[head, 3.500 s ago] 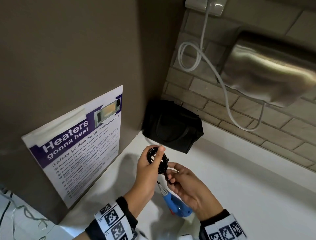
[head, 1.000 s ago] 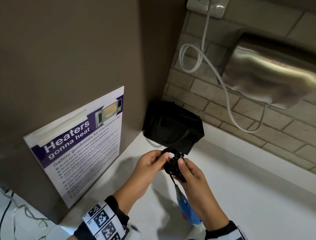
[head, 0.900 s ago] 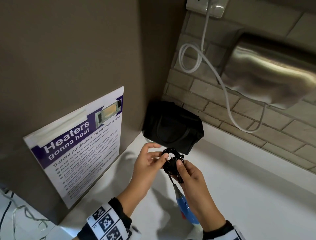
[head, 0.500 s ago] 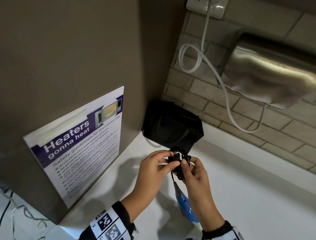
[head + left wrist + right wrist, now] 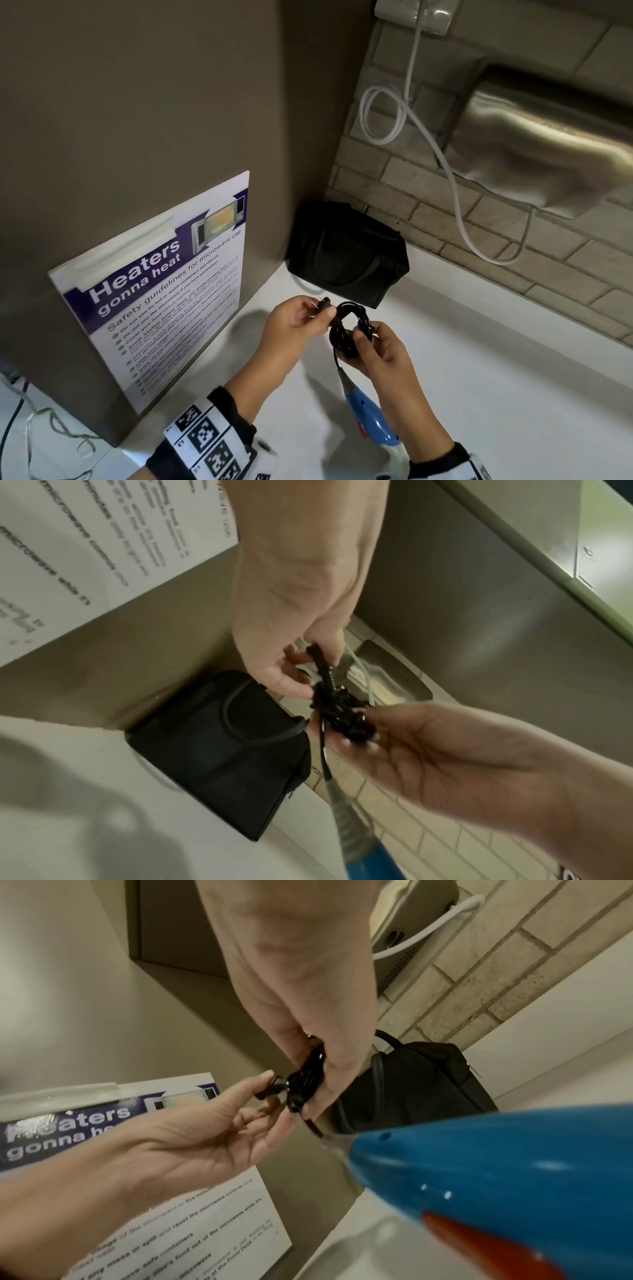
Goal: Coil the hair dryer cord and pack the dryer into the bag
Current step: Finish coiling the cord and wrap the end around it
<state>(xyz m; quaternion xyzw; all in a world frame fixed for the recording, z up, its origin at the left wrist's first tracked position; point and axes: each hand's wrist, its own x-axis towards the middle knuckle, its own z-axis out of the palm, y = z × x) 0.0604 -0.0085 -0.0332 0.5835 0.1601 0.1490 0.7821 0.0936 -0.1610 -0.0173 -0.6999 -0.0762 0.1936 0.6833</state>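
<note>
The black cord is wound into a small coil (image 5: pixel 347 329) that my right hand (image 5: pixel 364 337) grips between thumb and fingers above the white counter. My left hand (image 5: pixel 323 308) pinches the cord's plug end (image 5: pixel 324 303) just left of the coil. In the left wrist view the plug end (image 5: pixel 322 666) sticks up out of the coil (image 5: pixel 342 712). The blue hair dryer (image 5: pixel 368 416) hangs from the cord below my right wrist; it fills the right wrist view (image 5: pixel 496 1164). The black bag (image 5: pixel 346 253) stands in the corner behind my hands and looks closed.
A brown cabinet side with a microwave safety poster (image 5: pixel 164 274) rises on the left. The brick wall behind carries a white cable (image 5: pixel 442 161) and a steel appliance (image 5: pixel 548 144). The white counter (image 5: pixel 513 377) runs to the right. Loose wires (image 5: pixel 41 428) lie at lower left.
My left hand has drawn the plug end a little to the left, away from the coil. The right hand keeps its grip on the coil, with the dryer still hanging below.
</note>
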